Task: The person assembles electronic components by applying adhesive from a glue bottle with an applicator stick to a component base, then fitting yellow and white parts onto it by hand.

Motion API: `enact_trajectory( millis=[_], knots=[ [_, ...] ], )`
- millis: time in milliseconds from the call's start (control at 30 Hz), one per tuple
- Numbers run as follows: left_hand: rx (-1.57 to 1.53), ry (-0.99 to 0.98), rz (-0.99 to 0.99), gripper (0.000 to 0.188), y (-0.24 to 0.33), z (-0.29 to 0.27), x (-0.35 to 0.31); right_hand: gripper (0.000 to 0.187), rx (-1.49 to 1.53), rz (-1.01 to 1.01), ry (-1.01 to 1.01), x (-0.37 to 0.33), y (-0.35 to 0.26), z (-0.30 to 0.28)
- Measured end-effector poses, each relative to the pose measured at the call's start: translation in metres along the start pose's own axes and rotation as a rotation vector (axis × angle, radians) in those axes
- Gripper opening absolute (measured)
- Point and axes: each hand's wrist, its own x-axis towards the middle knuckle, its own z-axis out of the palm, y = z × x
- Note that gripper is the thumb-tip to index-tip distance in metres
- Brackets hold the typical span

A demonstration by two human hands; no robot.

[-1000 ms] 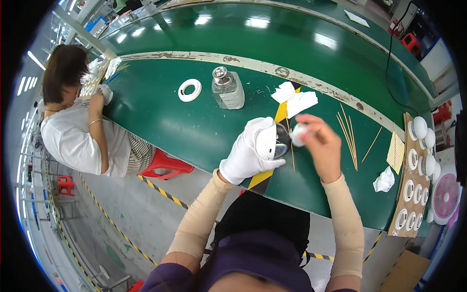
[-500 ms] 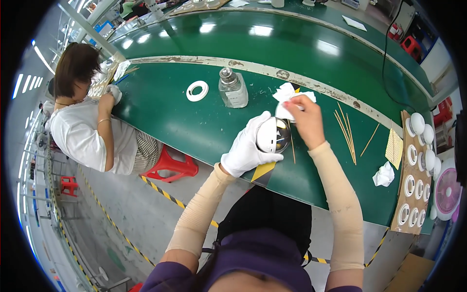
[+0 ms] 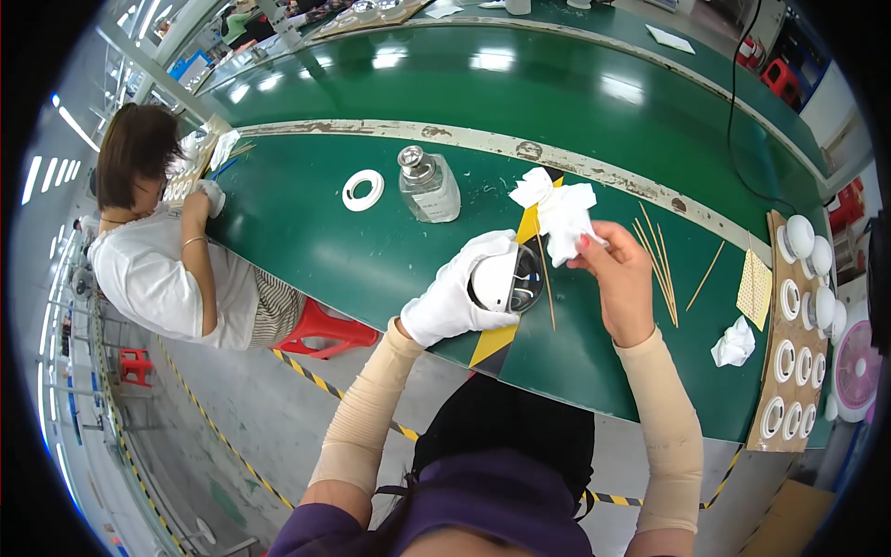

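Note:
A white dome camera (image 3: 495,280) with a dark, shiny dome cover rests in my left hand (image 3: 445,302), which wears a white glove and is closed around it. The dome faces right. To its right, my bare right hand (image 3: 624,283) pinches a crumpled white cloth (image 3: 564,225) between thumb and fingers. The cloth is apart from the dome and hangs over the green bench. A second white wad (image 3: 532,187) lies against its far left side. One thin wooden stick (image 3: 546,278) lies on the bench just beyond the dome.
A clear bottle (image 3: 432,197) with a metal cap and a white ring (image 3: 376,188) stand left. Several sticks (image 3: 660,260), a wad (image 3: 734,343), a yellow pad (image 3: 754,290) and a cardboard tray (image 3: 768,379) of white parts lie right. A co-worker (image 3: 153,241) sits left.
My right hand has moved right and toward me, drawing the cloth away from the dome. My left hand has shifted slightly left and nearer with the dome camera.

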Motion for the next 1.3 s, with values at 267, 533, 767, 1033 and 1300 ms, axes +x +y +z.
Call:
enact_trajectory(
  millis=[267,533,767,1033,1300],
  knots=[
    [0.008,-0.022,-0.037,0.089,0.003,0.003,0.001,0.016,-0.558,-0.455,-0.214,0.013,0.027,0.037],
    [0.223,0.036,-0.079,0.098,-0.002,0.008,0.001,0.017,-0.682,-0.186,-0.068,0.046,0.027,0.031],
    [0.100,0.122,-0.216,0.102,-0.001,0.012,-0.009,0.006,-0.490,-0.484,-0.148,0.016,0.020,0.004],
    [0.341,0.099,0.025,0.107,0.009,0.007,-0.008,0.013,-0.388,-0.337,-0.176,-0.003,0.025,-0.002],
    [0.181,0.127,0.042,0.097,-0.007,0.013,-0.001,0.015,-0.721,-0.743,-0.258,-0.005,0.040,0.032]
  ],
)
